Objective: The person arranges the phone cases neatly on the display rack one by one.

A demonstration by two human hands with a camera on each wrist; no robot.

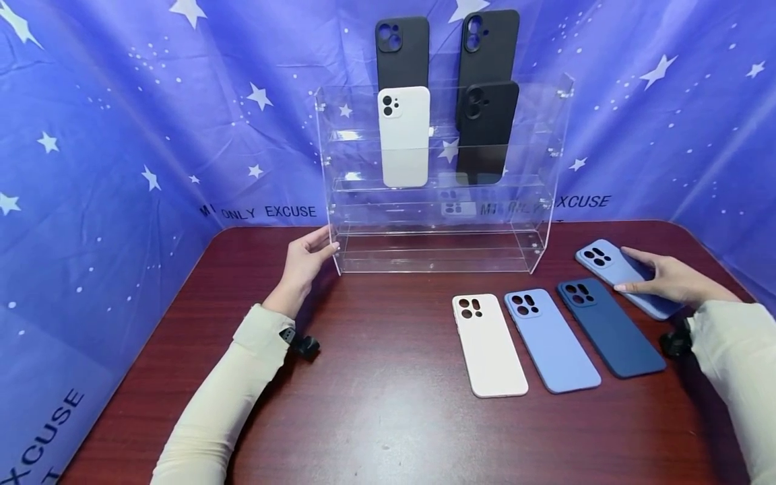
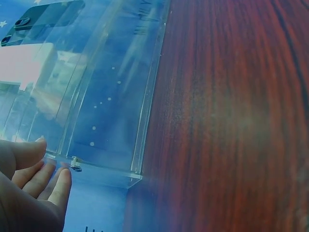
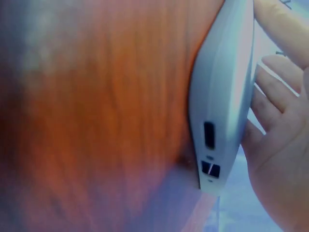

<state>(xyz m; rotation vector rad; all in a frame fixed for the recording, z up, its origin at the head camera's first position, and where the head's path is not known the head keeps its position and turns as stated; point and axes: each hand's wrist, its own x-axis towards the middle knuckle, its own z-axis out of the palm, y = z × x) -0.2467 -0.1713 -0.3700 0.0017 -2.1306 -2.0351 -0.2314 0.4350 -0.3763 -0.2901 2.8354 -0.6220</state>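
Observation:
A clear acrylic display stand [image 1: 436, 263] stands at the back of the table. My left hand [image 1: 303, 259] touches its left side; in the left wrist view, the thumb and fingers are at the clear panel's edge. At the far right my right hand [image 1: 673, 279] grips a light blue phone case [image 1: 630, 271] across its width, thumb on the near edge, fingers on the far one. Whether that case rests fully on the table, I cannot tell. Beside it lie a dark blue case [image 1: 612, 330], a periwinkle blue case [image 1: 554, 343] and a white case [image 1: 492, 350].
On the stand's upper tiers stand a white case [image 1: 405, 148], a black case [image 1: 488, 135] and two more black cases behind, one at left [image 1: 412, 60], one at right [image 1: 497, 50]. A starry blue curtain [image 1: 261, 148] hangs behind the dark red wooden table [image 1: 376, 377].

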